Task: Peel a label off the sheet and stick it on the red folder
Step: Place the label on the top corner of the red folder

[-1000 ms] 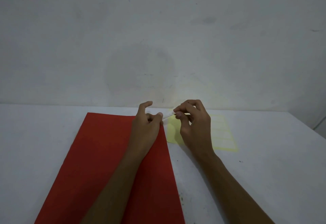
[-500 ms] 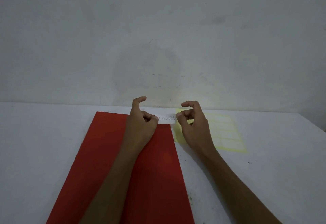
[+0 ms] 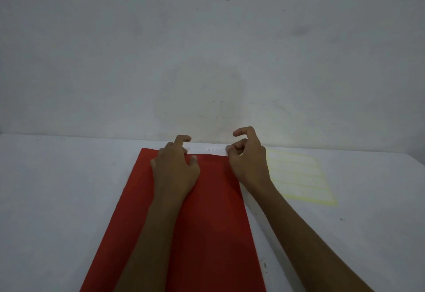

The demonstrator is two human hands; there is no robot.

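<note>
**Label held over the far edge of the folder**

On the left lies the red folder point(image 3: 184, 222), flat on the pale tabletop point(image 3: 57, 199), running from the near edge away toward the wall. The left hand point(image 3: 176, 170) rests over its far end, fingers point(image 3: 184, 139) curled down on the left end of a white label point(image 3: 207, 150); whether they pinch it or only press it I cannot tell. The label stretches along the folder's far edge, with faint handwriting on it too small to read. Its right end is pinched between thumb and finger of the right hand point(image 3: 249, 160), the other fingers bent and lifted clear. Further right, just beside the folder, sits the yellow label sheet point(image 3: 299, 176), flat and apart from both hands.

This looks like the placing step: the label is off the sheet and being lined up. Next, I would judge, it must be lowered squarely onto the red surface and smoothed from one end, or it may wrinkle or overhang the edge.

Behind stands a bare, scuffed grey wall point(image 3: 207, 50); the light is dim.
</note>
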